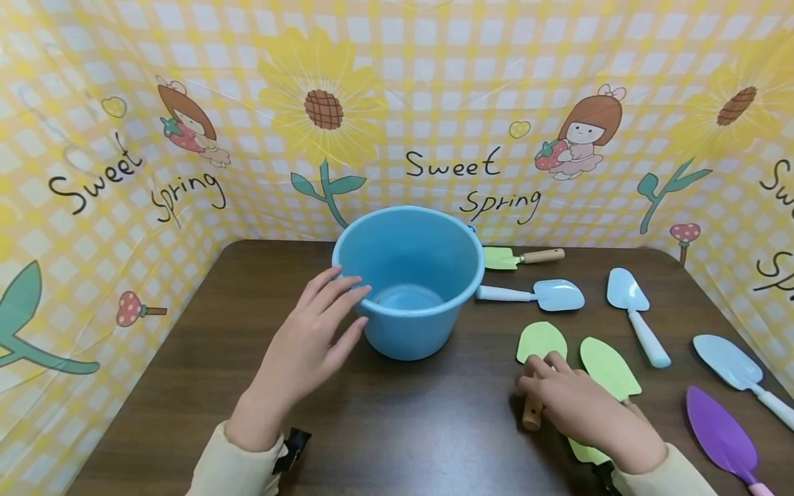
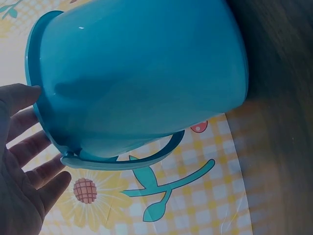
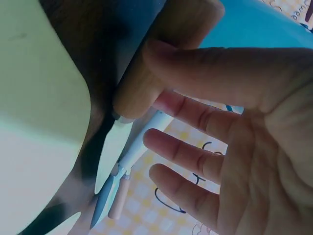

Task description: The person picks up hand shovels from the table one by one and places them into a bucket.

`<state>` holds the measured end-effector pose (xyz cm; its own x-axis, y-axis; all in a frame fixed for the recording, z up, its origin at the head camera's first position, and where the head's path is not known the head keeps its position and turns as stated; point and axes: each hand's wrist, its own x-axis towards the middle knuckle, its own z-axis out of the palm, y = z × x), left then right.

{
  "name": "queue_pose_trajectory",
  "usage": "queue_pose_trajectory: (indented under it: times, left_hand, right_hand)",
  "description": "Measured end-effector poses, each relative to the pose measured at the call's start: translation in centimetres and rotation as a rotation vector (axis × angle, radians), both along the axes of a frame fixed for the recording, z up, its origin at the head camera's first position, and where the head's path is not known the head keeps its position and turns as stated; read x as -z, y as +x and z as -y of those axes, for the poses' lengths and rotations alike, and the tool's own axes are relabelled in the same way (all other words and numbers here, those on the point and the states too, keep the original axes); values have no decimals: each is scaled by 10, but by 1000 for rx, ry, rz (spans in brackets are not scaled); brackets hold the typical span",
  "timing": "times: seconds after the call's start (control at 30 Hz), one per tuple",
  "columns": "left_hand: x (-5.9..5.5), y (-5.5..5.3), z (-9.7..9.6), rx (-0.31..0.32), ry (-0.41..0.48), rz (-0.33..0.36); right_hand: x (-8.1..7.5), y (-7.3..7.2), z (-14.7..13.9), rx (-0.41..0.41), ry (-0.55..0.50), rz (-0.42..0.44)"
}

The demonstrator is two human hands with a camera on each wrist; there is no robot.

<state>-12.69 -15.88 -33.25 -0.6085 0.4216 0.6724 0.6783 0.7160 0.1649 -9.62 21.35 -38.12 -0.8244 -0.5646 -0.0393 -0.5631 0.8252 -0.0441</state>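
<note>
A blue bucket (image 1: 409, 331) stands upright on the table. At its near-left rim is my left hand (image 1: 310, 337), fingers spread and only slightly bent; the left wrist view shows the fingertips at the rim, not wrapped round it. My right hand (image 1: 577, 396) pinches the wooden handle (image 3: 142, 88) of a small green trowel (image 1: 542, 342) between thumb and index finger, the other fingers extended. This trowel's blade points away from me, low over the table. Beside and partly under the right hand lies another green trowel (image 1: 608, 365); a further green blade (image 1: 588, 451) shows below the wrist.
Right of the bucket lie a green trowel (image 1: 501, 258) with a wooden handle and a light blue trowel (image 1: 558, 295). Further right are two more light blue trowels (image 1: 626, 289) and a purple one (image 1: 722, 430). A checked cloth (image 1: 434, 83) rises behind the brown table (image 1: 248, 296).
</note>
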Motion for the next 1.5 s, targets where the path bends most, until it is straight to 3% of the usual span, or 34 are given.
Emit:
queue_pose_trajectory:
  times: [0.2,0.43,0.73,1.03,1.5]
  left_hand:
    - [1,-1,-2,-8,6,-4]
    - [2,-1,-4,-7,31,5]
    - [4,-1,-6,-17,52,7]
    - [3,0,-9,-25,71,18]
    - [0,-2,-10,-20,87,21]
  right_hand:
    - [3,-1,1,-46,16,-16]
    - [8,-6,-1,-102,-39,13]
    - [13,-8,-3,-178,-137,-118]
    - [7,-7,-7,-127,-182,-124]
    - [0,-7,-2,-158,-207,-224]
